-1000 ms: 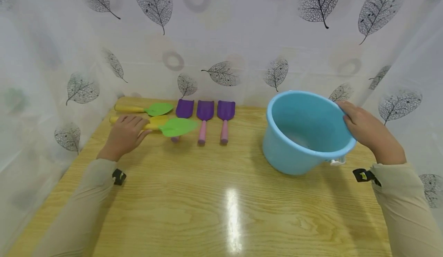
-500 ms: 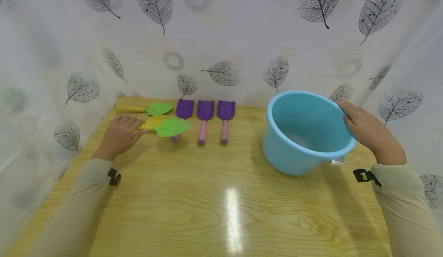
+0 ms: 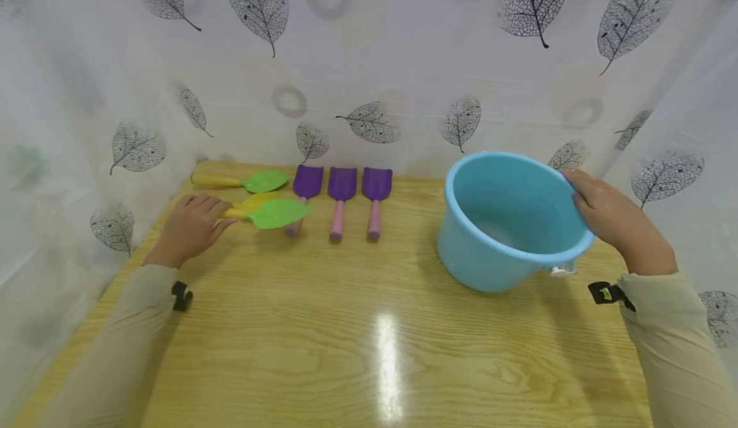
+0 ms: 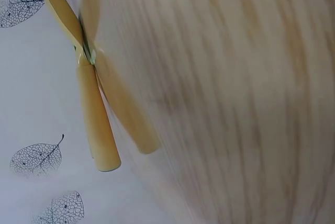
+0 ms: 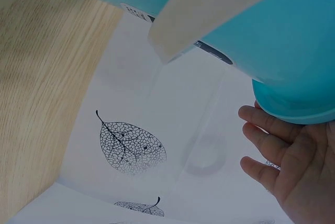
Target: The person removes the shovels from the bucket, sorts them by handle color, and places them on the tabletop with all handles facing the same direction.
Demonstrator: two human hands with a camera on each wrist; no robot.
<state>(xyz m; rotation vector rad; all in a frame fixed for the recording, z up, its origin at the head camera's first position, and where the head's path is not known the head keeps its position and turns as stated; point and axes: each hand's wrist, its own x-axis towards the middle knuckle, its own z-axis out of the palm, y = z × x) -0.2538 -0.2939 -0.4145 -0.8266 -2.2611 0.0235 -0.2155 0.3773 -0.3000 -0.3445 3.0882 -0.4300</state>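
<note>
My left hand (image 3: pixel 189 228) holds a hand trowel by its yellow handle, the leaf-shaped green blade (image 3: pixel 279 213) pointing right. Behind it a yellow blade (image 3: pixel 261 198) lies partly covered. The left wrist view shows a yellow handle (image 4: pixel 98 119) near the table's far edge; the hand itself is out of that view. On the right stands a light blue bucket (image 3: pixel 481 255). My right hand (image 3: pixel 617 216) grips its right rim, thumb over the inner side. From the right wrist, fingers (image 5: pixel 267 145) spread below the rim and the bucket's white handle (image 5: pixel 209 9) shows.
A second green trowel (image 3: pixel 267 182) with a yellow handle lies at the back left. Beside it, 3 purple shovels with pink handles, one of them a purple shovel (image 3: pixel 342 184), lie in a row on the wooden table (image 3: pixel 323 325). A leaf-print curtain (image 3: pixel 230 82) hangs behind.
My left hand has drawn left and slightly toward me with the green-bladed trowel, away from the purple shovels. The right hand and the bucket have stayed in place.
</note>
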